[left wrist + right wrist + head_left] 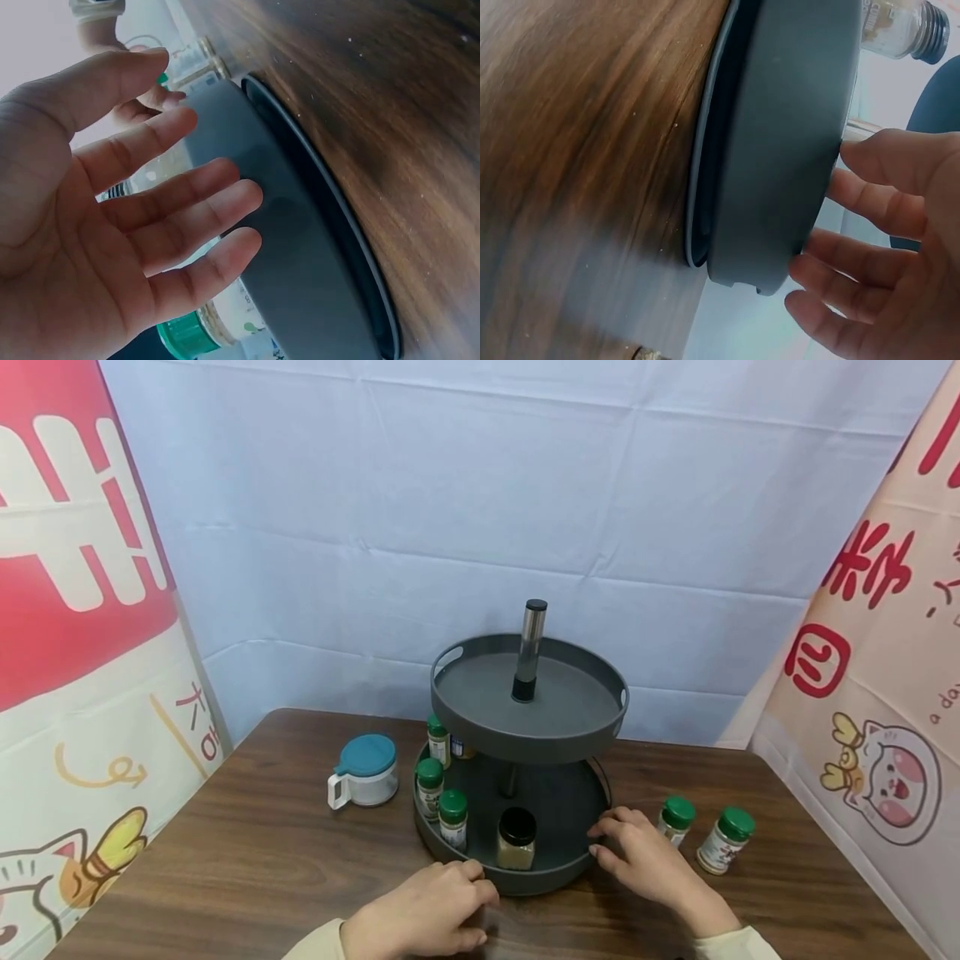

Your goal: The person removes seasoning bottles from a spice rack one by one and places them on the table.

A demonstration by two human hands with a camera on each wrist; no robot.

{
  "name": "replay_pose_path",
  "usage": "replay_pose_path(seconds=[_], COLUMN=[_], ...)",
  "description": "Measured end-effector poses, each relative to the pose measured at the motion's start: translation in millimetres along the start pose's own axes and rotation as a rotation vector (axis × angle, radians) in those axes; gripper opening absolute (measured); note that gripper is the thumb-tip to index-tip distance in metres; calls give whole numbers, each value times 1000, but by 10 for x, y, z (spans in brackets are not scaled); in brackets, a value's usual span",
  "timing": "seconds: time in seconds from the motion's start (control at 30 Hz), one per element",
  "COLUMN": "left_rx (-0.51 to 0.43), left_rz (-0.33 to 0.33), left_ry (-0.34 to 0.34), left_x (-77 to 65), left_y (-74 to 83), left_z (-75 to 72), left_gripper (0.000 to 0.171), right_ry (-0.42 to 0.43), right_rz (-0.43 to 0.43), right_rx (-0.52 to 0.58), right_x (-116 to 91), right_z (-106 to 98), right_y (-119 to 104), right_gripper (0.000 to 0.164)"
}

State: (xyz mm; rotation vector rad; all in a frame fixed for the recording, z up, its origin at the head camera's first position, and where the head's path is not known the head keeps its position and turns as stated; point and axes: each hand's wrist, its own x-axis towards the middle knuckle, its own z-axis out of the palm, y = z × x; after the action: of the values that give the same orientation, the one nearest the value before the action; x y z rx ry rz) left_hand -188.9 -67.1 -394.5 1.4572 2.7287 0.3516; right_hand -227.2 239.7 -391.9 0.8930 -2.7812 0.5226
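Note:
A dark grey two-tier turntable rack has an upper tray [555,714] on a metal post [532,647] over a lower tray [540,883]. My right hand [648,860] is at the lower tray's right side, fingertips right at its rim in the right wrist view. My left hand [423,910] lies by the front rim, fingers loosely extended in front of the wall in the left wrist view. Between them, a black-lidded spice jar [517,839] stands inside the lower tray. Green-capped spice jars [453,820] line its left side, with another jar [461,747] partly hidden behind.
Left of the rack, a clear container with a teal lid [367,756] and white handle stands on the brown wooden table [247,827]. Two green-capped jars stand on the right, one [726,842] in full view and one [677,814] partly behind my right hand. Cloth [390,510] hangs behind.

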Motion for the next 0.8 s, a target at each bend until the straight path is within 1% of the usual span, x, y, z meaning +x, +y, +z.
replay_pose_path(seconds=[0.17, 0.27, 0.37, 0.5, 0.63, 0.8], left_rx=[-9, -30, -27, -18, -38, 2], left_rz=[19, 4, -37, -108, -181, -234], left_ry=[26, 25, 25, 43, 54, 98], left_x=[-41, -86, -138, -228, -341, -487], left_y=[-59, -108, -159, -247, -388, -616], left_z=[-32, -58, -77, -106, -134, -141], left_gripper=[24, 24, 25, 25, 26, 30], right_ry=[4, -11, -21, -14, -26, -61], right_rz=[-21, -61, -110, -163, -179, -183], right_rx=[-41, -39, -39, -67, -90, -80], right_x=[-6, 0, 9, 30, 53, 85], right_z=[12, 32, 53, 88, 134, 183], right_y=[-120, -197, -273, -369, -437, -475], right_gripper=[14, 15, 15, 15, 14, 12])
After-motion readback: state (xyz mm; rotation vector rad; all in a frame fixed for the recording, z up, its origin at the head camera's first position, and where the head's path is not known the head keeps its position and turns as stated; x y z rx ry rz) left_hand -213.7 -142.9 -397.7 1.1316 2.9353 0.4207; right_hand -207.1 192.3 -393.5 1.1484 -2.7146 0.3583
